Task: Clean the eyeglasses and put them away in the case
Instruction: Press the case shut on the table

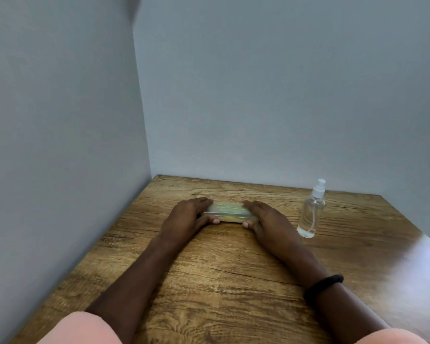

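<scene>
A closed, translucent pale-green eyeglass case (227, 212) lies on the wooden table (233, 281) near the back wall. My left hand (188, 216) holds its left end, fingers over the top and thumb at the front edge. My right hand (263, 216) holds the right end the same way, thumb tip at the front right corner. The eyeglasses themselves are not visible; whether they lie inside the case I cannot tell.
A clear spray bottle (311, 214) with a white nozzle stands upright just right of my right hand. Grey walls (60, 145) close the table on the left and at the back. A black band (323, 286) circles my right wrist.
</scene>
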`<state>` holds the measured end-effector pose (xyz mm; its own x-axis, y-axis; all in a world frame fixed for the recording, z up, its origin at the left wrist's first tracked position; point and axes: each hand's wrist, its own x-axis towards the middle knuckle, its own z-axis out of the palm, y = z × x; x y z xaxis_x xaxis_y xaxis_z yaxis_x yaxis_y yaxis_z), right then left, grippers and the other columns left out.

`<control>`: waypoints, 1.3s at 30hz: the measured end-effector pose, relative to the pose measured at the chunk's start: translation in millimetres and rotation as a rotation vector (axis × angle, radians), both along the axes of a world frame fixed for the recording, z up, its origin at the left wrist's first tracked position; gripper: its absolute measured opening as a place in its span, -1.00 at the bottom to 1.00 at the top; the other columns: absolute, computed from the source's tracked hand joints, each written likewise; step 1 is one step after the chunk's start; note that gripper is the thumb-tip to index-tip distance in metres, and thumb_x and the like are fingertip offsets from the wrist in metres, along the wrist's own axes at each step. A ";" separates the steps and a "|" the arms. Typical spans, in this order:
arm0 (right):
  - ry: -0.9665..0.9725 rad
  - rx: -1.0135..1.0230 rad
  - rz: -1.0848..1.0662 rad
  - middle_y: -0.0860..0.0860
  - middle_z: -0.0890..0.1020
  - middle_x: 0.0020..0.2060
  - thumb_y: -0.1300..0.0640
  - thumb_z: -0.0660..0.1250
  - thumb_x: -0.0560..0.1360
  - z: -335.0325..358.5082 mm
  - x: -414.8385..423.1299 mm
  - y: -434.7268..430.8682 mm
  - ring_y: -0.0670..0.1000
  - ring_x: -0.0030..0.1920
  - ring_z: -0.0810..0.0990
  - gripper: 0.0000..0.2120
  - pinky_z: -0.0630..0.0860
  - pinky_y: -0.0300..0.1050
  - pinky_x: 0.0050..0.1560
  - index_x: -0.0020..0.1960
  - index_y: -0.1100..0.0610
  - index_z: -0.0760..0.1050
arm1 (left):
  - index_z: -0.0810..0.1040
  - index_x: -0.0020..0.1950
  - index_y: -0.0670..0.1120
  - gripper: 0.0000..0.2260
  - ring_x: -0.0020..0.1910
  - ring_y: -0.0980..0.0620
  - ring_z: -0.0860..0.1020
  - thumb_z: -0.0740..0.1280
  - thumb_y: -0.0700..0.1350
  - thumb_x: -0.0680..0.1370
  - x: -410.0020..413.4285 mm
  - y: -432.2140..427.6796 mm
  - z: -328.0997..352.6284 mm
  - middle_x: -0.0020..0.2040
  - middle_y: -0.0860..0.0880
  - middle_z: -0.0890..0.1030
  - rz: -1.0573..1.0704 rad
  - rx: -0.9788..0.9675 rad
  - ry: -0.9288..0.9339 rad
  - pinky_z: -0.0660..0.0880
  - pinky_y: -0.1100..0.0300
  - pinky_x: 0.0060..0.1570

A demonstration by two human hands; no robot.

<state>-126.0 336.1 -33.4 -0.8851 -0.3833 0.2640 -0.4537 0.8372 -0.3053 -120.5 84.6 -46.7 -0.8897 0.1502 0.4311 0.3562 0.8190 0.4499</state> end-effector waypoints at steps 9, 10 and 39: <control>0.999 -0.474 -0.067 0.15 0.49 0.32 0.00 0.38 0.56 56.8 39.2 35.3 -0.02 0.38 0.39 -0.48 0.28 -0.14 0.34 0.43 0.20 0.41 | 0.58 0.39 -0.07 -0.44 0.27 -0.01 0.60 0.48 0.19 0.49 -4.6 6.0 -1.1 0.33 -0.02 0.64 -0.043 -0.008 0.044 0.49 0.20 0.18; 1.022 -0.520 -0.112 0.17 0.47 0.31 -0.01 0.40 0.55 57.3 40.2 45.8 -0.02 0.37 0.38 -0.46 0.28 -0.12 0.33 0.43 0.22 0.39 | 0.58 0.39 -0.07 -0.44 0.26 0.00 0.60 0.48 0.19 0.49 -4.6 7.4 -1.5 0.33 -0.02 0.64 -0.048 -0.010 0.053 0.48 0.22 0.16; 0.072 -0.345 -0.432 0.00 0.60 0.03 -0.05 0.43 0.48 -18.1 10.0 43.5 0.04 0.04 0.57 -0.64 0.58 0.09 0.06 0.21 0.07 0.52 | 0.64 0.24 -0.05 -0.54 -0.03 0.05 0.61 0.56 0.13 0.43 -0.3 18.9 -1.1 0.14 -0.05 0.71 -0.066 0.005 0.108 0.61 0.05 -0.03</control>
